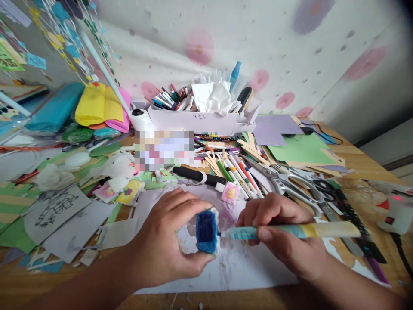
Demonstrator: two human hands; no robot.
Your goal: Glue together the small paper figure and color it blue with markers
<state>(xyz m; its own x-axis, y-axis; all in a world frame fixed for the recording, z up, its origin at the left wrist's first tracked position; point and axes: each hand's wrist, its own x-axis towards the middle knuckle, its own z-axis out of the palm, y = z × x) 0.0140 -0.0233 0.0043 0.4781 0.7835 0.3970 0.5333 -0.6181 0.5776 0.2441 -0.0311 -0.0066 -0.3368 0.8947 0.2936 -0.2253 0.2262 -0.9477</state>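
My left hand (164, 239) grips a small blue-painted block (207, 231) with white edges, held just above a white sheet of paper (245, 267). My right hand (284, 237) holds a long pen-like tool (300, 231) with a light blue and yellow barrel, lying sideways. Its tip touches the right side of the blue block. Both hands sit near the front edge of the wooden table (364, 161).
Scissors (290, 183), a black marker (196, 175), several coloured markers (238, 172) and wooden sticks lie behind the hands. A white box (200, 120) of pens stands at the back. Paper scraps cover the left; a glue gun (395, 213) rests at right.
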